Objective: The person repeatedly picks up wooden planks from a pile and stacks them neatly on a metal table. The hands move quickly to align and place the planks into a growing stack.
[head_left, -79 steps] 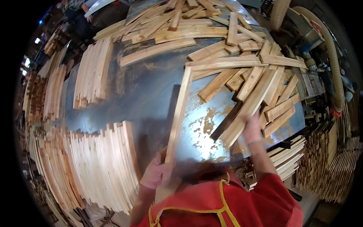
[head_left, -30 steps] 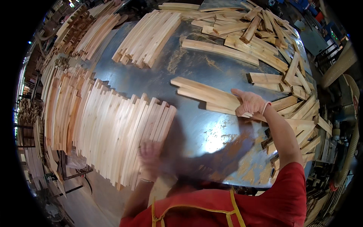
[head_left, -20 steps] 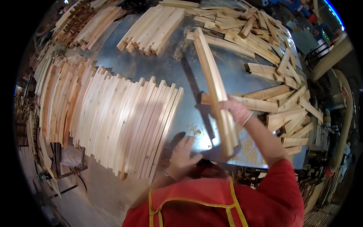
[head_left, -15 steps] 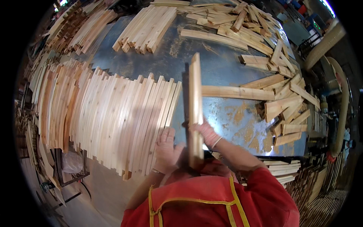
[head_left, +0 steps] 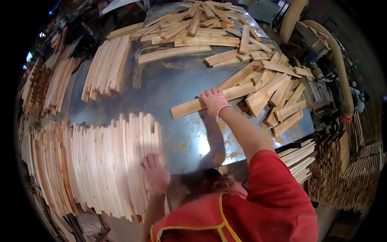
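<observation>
My right hand [head_left: 214,101], in a pink glove, is closed on a long pale wooden slat [head_left: 187,107] that lies flat on the grey metal table [head_left: 169,80], at the near edge of a loose heap of slats [head_left: 264,82]. My left hand [head_left: 154,174], also gloved, rests flat with fingers spread on the right end of a tidy row of slats standing on edge [head_left: 109,161] at the table's near left side.
A second neat bundle of slats [head_left: 105,66] lies at the far left of the table. More loose slats [head_left: 193,28] cover the far side. Stacked slats [head_left: 40,88] line the left edge, and more stacks [head_left: 342,169] and a ribbed extraction hose [head_left: 338,60] stand at the right.
The slat I held upright against the row half a second ago now stands in the row. My right hand has reached out to the loose heap and taken hold of another slat.
</observation>
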